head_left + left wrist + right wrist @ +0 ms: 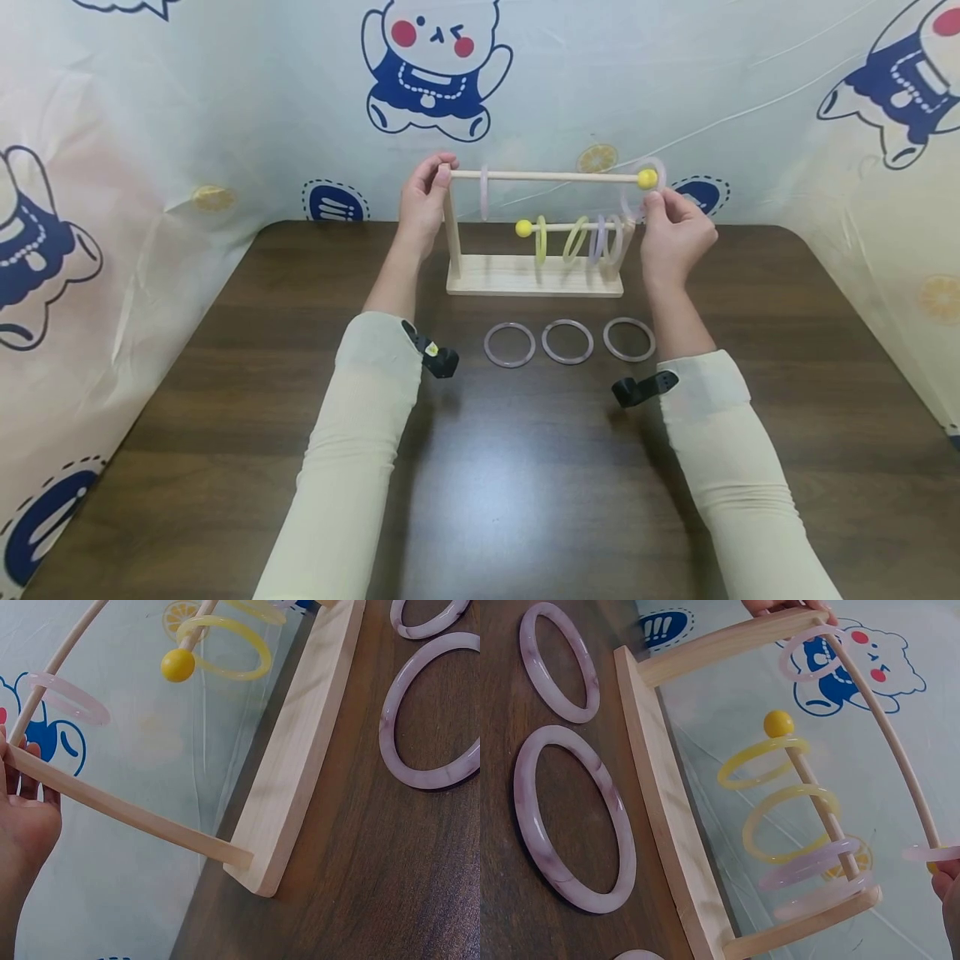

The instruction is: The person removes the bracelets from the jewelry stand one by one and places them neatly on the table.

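A wooden bangle stand (534, 276) has two rods, each tipped with a yellow ball. My left hand (426, 200) grips the top of its left post, where the upper rod (555, 177) begins. A pale pink bangle (71, 697) hangs near that end. At the other end, my right hand (675, 237) pinches a pale pink bangle (928, 853), which surrounds the rod's tip by the yellow ball (647, 179). On the lower rod hang two yellow bangles (791, 823), a lavender bangle (810, 864) and a pale pinkish bangle (821, 898).
Three purplish marbled bangles (567, 360) lie in a row on the brown wooden table (495, 492), in front of the stand's base. Behind the table hangs a printed cloth (247, 108) with cartoon figures. Each sleeve carries a black wrist camera (441, 361).
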Action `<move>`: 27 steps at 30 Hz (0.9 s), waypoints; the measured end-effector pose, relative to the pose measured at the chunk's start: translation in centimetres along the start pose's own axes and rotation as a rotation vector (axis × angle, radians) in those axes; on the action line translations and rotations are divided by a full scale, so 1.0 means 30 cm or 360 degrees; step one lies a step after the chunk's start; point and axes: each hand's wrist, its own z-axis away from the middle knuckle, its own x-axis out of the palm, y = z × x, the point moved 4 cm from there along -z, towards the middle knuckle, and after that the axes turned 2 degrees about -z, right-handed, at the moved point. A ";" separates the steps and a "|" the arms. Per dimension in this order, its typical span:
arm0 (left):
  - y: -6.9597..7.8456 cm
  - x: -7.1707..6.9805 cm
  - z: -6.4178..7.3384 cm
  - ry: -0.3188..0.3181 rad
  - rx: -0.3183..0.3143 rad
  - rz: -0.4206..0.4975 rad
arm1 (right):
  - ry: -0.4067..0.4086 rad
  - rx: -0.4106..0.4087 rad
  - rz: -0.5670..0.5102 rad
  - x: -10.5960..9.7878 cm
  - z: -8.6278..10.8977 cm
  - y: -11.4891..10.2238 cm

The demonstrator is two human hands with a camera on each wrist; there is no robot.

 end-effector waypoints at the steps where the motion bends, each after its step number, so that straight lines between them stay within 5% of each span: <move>1: 0.000 0.000 0.001 0.0001 -0.0005 0.0008 | 0.0005 -0.0003 -0.0010 -0.001 -0.002 0.001; 14: -0.003 -0.001 -0.001 -0.0008 -0.0003 0.0008 | -0.0010 0.0282 -0.0251 -0.016 0.005 -0.027; 27: -0.001 0.000 -0.003 0.0000 0.0022 0.0027 | 0.0041 0.0729 -0.0636 -0.026 -0.027 0.069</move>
